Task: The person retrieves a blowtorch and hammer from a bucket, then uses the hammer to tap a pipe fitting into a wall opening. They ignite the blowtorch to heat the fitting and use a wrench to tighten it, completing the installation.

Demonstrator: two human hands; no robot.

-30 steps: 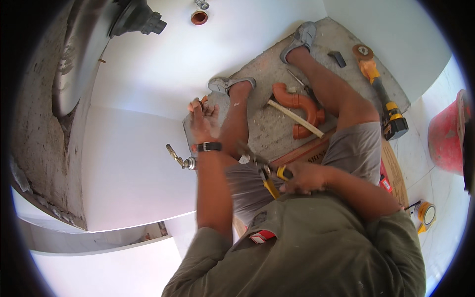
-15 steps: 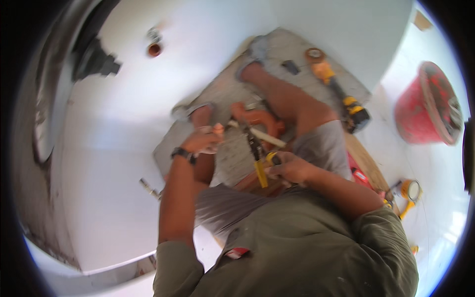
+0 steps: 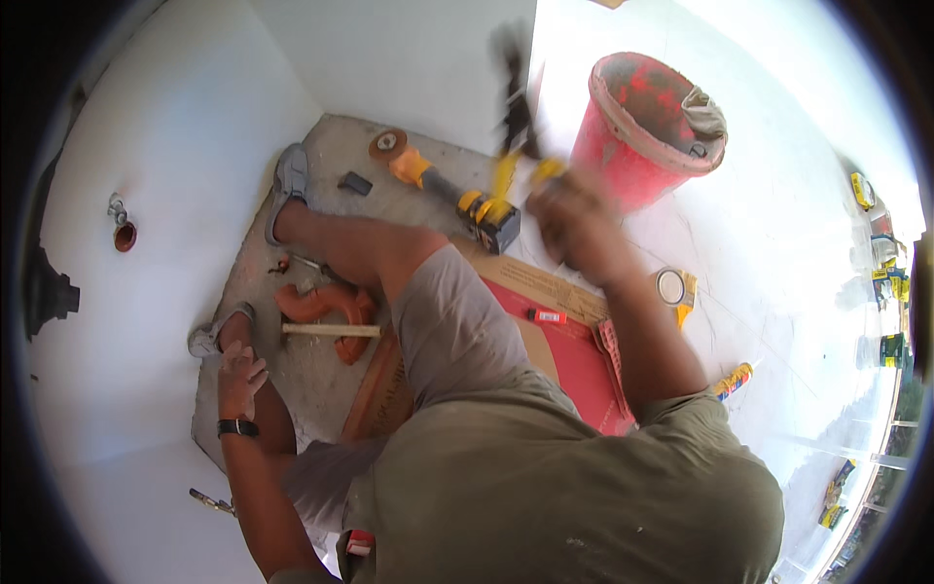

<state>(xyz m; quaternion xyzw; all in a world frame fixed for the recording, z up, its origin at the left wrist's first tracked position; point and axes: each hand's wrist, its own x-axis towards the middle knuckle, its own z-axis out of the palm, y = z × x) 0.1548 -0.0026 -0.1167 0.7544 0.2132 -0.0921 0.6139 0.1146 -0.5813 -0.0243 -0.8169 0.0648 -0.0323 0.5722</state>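
Note:
My right hand [image 3: 576, 219] is raised over the floor at the right, closed round one yellow grip of a pair of pliers [image 3: 508, 170]. The pliers' dark jaws point away from me and are smeared by motion; the two handles look spread. My left hand [image 3: 240, 382], with a black watch on the wrist, hovers over my left shin, its fingers loosely apart and nothing visible in them. Between my legs lies a curved orange pipe fitting [image 3: 326, 304], with a pale wooden stick [image 3: 331, 331] across its near side. A small screwdriver-like tool [image 3: 309, 263] lies beyond the fitting.
A yellow-black angle grinder [image 3: 443, 190] lies past my right knee. A red mortar-stained bucket [image 3: 632, 127] stands behind the pliers. Flattened cardboard [image 3: 574, 365] bears a red item [image 3: 548, 315]. A pipe outlet [image 3: 125, 237] projects from the left wall. A tape roll [image 3: 670, 286] lies farther right.
My view has turned to the right. My right hand has carried the pliers from between my legs up toward the bucket. My left hand has stayed near my left leg, its fingers now looser.

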